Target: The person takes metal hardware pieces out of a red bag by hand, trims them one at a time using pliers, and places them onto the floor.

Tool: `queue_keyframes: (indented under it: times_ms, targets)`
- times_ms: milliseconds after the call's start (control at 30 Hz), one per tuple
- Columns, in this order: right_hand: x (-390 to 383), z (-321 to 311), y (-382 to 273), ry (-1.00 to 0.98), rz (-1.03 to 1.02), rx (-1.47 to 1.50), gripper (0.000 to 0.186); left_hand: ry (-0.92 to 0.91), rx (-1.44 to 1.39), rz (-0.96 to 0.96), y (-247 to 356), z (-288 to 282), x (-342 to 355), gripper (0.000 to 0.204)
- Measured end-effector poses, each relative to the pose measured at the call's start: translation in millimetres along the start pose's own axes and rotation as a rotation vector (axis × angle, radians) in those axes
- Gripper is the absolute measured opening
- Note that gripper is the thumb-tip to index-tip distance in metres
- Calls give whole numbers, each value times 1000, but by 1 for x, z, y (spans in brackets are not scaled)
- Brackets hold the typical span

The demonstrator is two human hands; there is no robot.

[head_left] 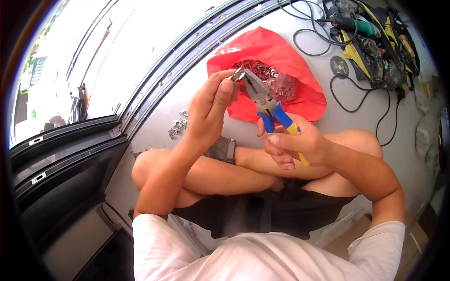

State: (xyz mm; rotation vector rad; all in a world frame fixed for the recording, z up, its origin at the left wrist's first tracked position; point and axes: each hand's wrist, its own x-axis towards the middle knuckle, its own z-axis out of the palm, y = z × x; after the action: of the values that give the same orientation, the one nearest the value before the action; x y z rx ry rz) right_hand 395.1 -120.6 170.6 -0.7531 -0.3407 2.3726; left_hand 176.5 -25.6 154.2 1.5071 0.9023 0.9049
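Note:
Between thumb and fingers, my left hand (211,103) pinches a small shiny metal clip (238,75). My right hand (297,143) is wrapped round the blue-and-yellow handles of a pair of combination pliers (265,102). The jaws of the pliers point up and left, and their tip is at the clip; whether they grip it I cannot tell. Beyond both hands lies an open red plastic bag (307,86) full of many small metal clips (262,72). More loose clips (178,125) are heaped on the floor left of my left forearm.
A sliding-door track (161,65) runs along the left, joined to dark frame profiles (70,140). At the far right lie a black-and-yellow tool bag (375,56), a green power tool (363,27), a round saw blade (339,66) and looping black cable (349,111). My crossed legs are below my hands.

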Motion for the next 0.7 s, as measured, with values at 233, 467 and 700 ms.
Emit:
queue_keyframes:
  times_ms: [233,467,700]
  targets:
    - [1,0,3,182,-123,-446,23,-8,490,198,-9,-12,4,27]
    - [6,-29,-11,474,-329,-823,20,-30,453,298,7,-17,12,21]
    - [2,-17,-20,459,-340,-709,24,-24,326,89,10,-25,7,23]
